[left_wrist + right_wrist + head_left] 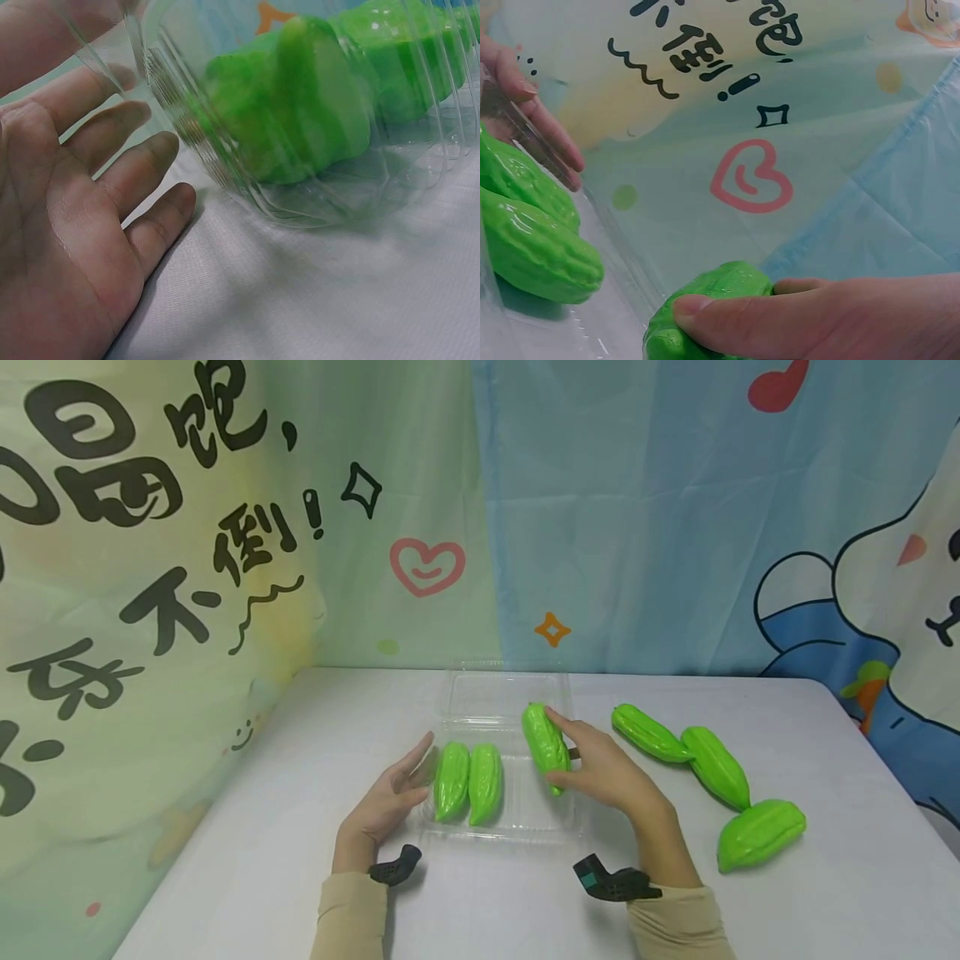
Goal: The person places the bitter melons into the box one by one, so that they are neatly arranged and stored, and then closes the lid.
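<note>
My right hand (611,768) pinches a glossy green bitter melon (545,739) between thumb and fingers, over the right part of a clear plastic box (525,827). Two more bitter melons (452,781) lie side by side in the left part of that box. At the box's left wall is my left hand (388,797), its fingers extended and spread. In the left wrist view the palm faces the clear wall, with green showing through it. The right wrist view shows the thumb lying across the held bitter melon (727,281); its lower end is cut off by the frame.
The box's clear lid (506,693) lies folded back toward the curtain. To the right on the white table (247,877), three bitter melons (716,768) form a slanting line. A printed curtain (637,527) hangs behind the table. A black wrist camera sits on each wrist.
</note>
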Motion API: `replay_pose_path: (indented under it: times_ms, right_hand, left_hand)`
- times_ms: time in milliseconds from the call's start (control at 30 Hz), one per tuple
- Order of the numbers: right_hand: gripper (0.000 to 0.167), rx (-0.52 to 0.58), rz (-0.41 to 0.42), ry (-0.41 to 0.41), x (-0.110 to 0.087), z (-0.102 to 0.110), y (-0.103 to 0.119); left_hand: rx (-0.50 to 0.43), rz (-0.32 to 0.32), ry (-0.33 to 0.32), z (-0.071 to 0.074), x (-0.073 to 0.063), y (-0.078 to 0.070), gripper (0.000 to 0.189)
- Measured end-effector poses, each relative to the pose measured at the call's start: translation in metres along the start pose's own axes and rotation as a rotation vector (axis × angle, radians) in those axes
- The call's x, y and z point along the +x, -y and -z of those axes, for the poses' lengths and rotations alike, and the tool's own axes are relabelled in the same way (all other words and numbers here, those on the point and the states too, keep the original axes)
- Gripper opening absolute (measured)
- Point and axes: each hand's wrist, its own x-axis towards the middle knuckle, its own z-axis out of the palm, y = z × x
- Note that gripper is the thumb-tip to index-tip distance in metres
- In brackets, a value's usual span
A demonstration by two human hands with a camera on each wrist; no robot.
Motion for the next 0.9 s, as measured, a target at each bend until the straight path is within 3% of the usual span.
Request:
replay_pose_path:
  times_ms: [300,567,900]
  right_hand:
    - [0.088,0.012,0.017,0.037,0.003,-0.010,0.008]
    - [0.087,-0.014,0.013,0.064,0.006,-0.017,0.011]
    - [0.086,-0.047,-0.038,0.094,0.010,-0.026,0.012]
  left_hand:
    - [0.001,0.008,0.003,-0.001,0.000,-0.004,0.090]
    - [-0.017,0.033,0.016,-0.010,-0.006,-0.023,0.101]
    - [-0.025,0.003,0.008,0.000,-0.001,-0.002,0.089]
